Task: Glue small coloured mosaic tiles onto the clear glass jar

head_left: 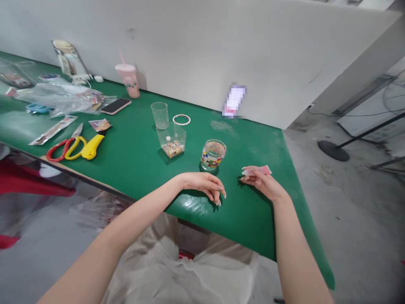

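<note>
My right hand [262, 182] rests on the green table [133, 156] and pinches a small pink packet [260, 170] between its fingertips. My left hand [205, 185] lies beside it with fingers loosely curled down onto the table, holding nothing. Just beyond both hands stands a short glass [213, 154] with coloured squares on it. Further back sit a square clear cup [171, 139] with small coloured bits in its bottom, a taller clear cup [160, 115], and a white ring [181, 119].
At the left lie red and yellow scissors [65, 148], a yellow-handled cutter [92, 146], a phone [115, 106], plastic bags [60, 96], and a pink drink cup [128, 80]. A white wall backs the table. A fan stand [333, 150] is on the floor right.
</note>
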`<state>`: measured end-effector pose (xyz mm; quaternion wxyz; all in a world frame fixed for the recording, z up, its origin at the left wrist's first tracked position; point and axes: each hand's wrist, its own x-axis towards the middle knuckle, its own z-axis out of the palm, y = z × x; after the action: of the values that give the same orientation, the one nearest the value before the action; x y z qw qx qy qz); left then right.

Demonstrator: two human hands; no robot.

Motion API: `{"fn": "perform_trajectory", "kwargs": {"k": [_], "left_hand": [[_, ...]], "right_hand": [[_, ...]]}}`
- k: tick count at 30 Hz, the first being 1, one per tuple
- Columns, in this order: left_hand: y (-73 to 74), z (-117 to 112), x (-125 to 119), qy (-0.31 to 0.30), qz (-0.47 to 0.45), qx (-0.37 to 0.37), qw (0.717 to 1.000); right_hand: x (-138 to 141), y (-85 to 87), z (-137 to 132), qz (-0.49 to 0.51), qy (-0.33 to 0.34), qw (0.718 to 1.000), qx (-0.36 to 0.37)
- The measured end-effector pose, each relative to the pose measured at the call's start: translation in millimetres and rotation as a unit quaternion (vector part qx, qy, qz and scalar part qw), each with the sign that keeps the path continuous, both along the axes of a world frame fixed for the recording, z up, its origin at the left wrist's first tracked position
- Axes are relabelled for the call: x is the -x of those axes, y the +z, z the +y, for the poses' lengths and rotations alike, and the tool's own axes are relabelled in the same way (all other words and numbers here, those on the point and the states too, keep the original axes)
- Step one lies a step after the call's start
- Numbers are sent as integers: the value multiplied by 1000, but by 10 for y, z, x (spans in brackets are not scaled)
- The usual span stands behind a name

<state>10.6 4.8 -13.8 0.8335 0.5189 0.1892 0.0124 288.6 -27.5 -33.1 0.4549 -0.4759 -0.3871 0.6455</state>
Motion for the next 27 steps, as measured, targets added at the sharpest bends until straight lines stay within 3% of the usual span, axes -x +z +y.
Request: {"fn": "perform_trajectory", "kwargs": {"k": [13,20,27], "left_hand": [[-21,-26,-7,60,-11,-4,998],[-18,-66,-15,55,-7,-17,998],[-36,-170,-160,192,-14,-20,981]], "right_hand": [[-5,-12,-2,-36,6,999,-15],[5,38,-3,-50,-10,999,9],[351,149,-160,-7,-95,994,-43]]}}
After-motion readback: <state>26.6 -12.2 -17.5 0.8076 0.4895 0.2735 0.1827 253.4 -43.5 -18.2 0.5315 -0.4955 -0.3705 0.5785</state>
